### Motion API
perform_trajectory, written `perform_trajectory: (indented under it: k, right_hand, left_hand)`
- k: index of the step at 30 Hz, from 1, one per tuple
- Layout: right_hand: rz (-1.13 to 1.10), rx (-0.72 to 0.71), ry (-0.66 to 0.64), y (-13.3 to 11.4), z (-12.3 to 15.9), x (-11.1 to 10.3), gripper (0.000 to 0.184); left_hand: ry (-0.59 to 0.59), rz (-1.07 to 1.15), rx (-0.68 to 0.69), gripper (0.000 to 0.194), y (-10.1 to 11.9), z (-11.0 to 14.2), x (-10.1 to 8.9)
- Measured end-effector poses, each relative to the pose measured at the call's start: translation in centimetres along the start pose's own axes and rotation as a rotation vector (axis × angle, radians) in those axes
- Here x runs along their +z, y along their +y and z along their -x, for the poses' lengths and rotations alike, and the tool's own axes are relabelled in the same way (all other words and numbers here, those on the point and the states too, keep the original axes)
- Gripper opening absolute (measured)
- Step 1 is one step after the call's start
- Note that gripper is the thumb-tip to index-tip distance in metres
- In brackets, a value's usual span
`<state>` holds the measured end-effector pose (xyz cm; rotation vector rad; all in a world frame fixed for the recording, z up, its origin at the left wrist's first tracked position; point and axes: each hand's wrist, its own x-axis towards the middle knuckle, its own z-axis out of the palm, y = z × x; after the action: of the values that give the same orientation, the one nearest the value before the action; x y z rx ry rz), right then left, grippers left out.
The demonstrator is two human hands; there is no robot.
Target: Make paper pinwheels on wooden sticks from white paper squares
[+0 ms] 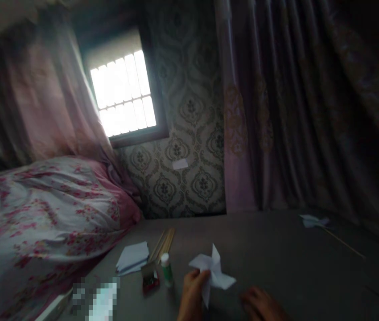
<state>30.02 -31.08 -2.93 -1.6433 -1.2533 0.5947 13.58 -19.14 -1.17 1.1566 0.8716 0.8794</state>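
A white paper pinwheel (pixel 216 273) with pointed, folded blades is pinched near its centre between the thumb and fingers of my left hand (pixel 192 292). My right hand (pixel 262 304) is low over the grey surface, to the right of the pinwheel and apart from it. Its fingers look loosely bent and slightly apart, with nothing visible in them. Left of my left hand stands a green glue stick (pixel 166 269) with a white cap. Beside that, a small red box (pixel 150 283) is open, with small things inside that are too dark to name.
A stack of white paper (pixel 133 257) lies by a bundle of thin wooden sticks (pixel 166 244). Far right lies another paper pinwheel (pixel 313 220) on a stick (pixel 345 244). Flowered bedding (pixel 49 214) rises at left. Curtains (pixel 243 133) hang behind. A lower-left patch is pixelated.
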Motion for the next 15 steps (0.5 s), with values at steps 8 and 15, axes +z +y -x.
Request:
perform_trajectory:
  k: [8, 15]
  right_hand:
    - [0.037, 0.070, 0.215, 3.9, -0.3, -3.6, 0.022]
    - [0.170, -0.053, 0.056, 3.4, 0.9, -3.5, 0.014]
  left_hand:
    - [0.079, 0.134, -0.153, 0.032, -0.5, 1.2, 2.2]
    - [0.167, 0.178, -0.135, 0.025, -0.8, 1.3, 1.8]
